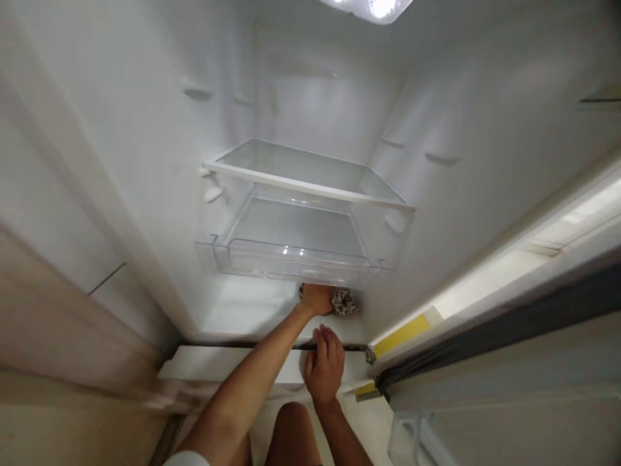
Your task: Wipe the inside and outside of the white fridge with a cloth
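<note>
My left hand (317, 299) reaches onto the floor of a refrigerator, under a clear plastic drawer (301, 260). It is closed on a dark-and-light patterned cloth (345, 302), which bunches out on both sides of it and lies against the white fridge floor (242, 304). Its fingertips are hidden. Closer to me, my right hand (326, 366) rests on the white front ledge (213, 362), fingers extended and slightly bent, with nothing visible in them.
Above the drawer sits a glass shelf (310, 168) with a white front rim. A lit lamp (381, 8) is overhead. To the right stands the open door with its dark gasket (504, 323), and a yellow strip (402, 335) shows beside it. My knee (294, 430) is below the ledge.
</note>
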